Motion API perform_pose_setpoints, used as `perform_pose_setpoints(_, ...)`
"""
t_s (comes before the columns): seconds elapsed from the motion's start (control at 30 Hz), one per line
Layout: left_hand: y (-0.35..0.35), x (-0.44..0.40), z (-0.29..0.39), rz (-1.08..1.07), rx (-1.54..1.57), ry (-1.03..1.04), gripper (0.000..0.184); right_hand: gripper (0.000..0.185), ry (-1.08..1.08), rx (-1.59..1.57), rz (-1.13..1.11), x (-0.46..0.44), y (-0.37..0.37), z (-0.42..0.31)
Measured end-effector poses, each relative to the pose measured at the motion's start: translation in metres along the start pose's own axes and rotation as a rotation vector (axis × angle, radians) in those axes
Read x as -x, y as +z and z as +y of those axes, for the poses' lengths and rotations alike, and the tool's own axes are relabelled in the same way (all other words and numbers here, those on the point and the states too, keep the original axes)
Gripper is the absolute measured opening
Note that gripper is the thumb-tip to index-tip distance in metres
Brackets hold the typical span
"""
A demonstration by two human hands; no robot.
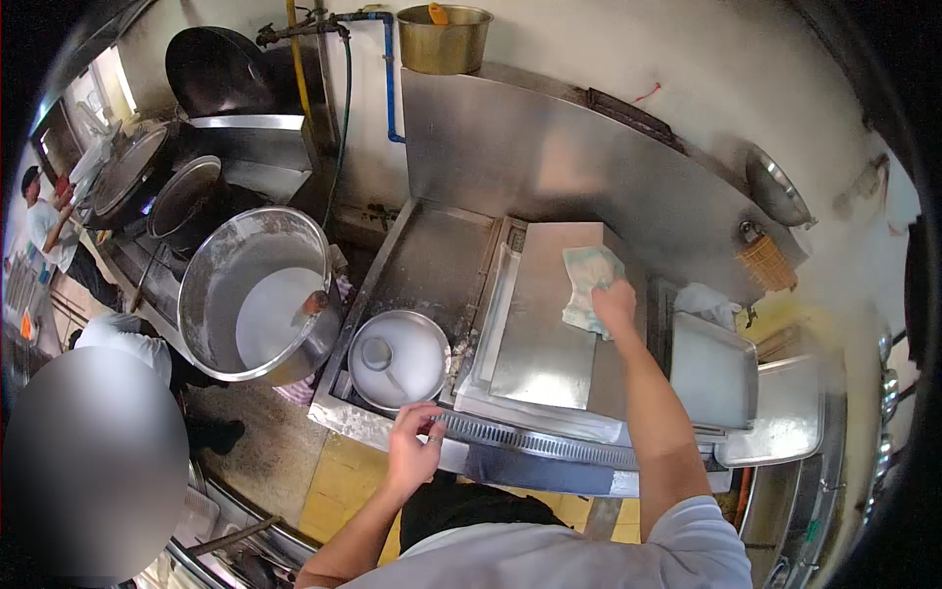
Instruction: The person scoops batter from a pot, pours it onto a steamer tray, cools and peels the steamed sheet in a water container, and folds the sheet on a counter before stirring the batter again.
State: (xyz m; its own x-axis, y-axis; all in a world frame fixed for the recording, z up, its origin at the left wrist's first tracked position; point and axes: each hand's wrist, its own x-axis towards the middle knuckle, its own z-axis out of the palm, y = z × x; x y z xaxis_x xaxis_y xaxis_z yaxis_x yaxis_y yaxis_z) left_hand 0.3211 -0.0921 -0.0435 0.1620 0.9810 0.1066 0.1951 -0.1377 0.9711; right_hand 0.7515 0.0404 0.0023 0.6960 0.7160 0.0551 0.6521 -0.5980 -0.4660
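Note:
My right hand (615, 306) is closed on a pale, stained cloth (592, 285). It presses the cloth against the upper right part of a boxy stainless-steel cover (545, 324) on the counter. Near the counter's front edge, my left hand (415, 447) is loosely curled, its thumb apart from the fingers, with no object visible in it. Just beyond that hand sits a round metal basin (432, 355) of whitish liquid, with a ladle (377, 354) resting inside.
A large steel pot (221, 250) with white contents stands at the left, near dark woks (211, 74). Rectangular trays (711, 373) lie at the right. A brass-coloured pot (444, 44) sits on the backsplash ledge. Other people (64, 231) are at the far left.

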Motion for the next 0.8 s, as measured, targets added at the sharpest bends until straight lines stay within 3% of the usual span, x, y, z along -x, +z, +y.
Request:
perform_pose_setpoints(0.27, -0.013, -0.031, -0.008, -0.04, -0.058, -0.018, 0.021, 0.052, -0.036, 0.026, 0.092, -0.019, 0.056, -0.006)
perform_pose_setpoints(0.67, -0.01, -0.061, -0.021, -0.07, -0.079, -0.004, 0.02, 0.062, 0.054, 0.021, -0.002, -0.013, 0.067, -0.016)
perform_pose_setpoints(0.8, 0.004, -0.065, -0.027, -0.069, -0.034, 0.024, 0.02, 0.055, 0.031, 0.0, 0.054, -0.008, 0.071, -0.016)
